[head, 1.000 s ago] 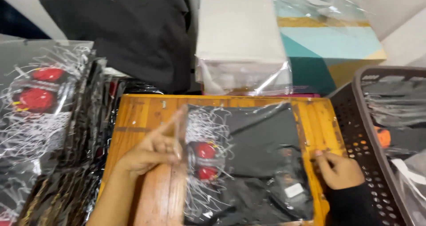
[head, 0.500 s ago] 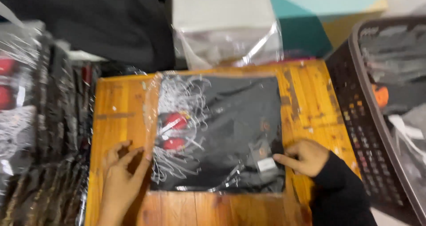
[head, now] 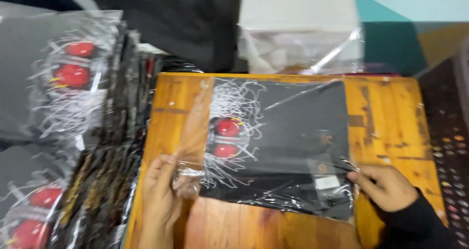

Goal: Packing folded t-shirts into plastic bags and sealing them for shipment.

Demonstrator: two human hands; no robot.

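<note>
A folded black garment with a red and white print lies in a clear plastic bag (head: 288,146) on a small wooden table (head: 391,127). My left hand (head: 163,193) pinches the bag's loose flap at its left end, near the table's front left. At the bag's lower right corner, my right hand (head: 386,185), in a black sleeve, holds the plastic edge. The bag lies flat and wrinkled between both hands.
Stacks of the same bagged black garments (head: 63,83) fill the left side, with more piled along the table's left edge (head: 97,190). A white box in plastic (head: 298,29) stands behind the table. A dark perforated basket (head: 449,131) is at the right.
The view has shifted and moved closer. My left hand has come off the tabletop and taken hold of the bag's flap. My right hand stays at the bag's lower right corner.
</note>
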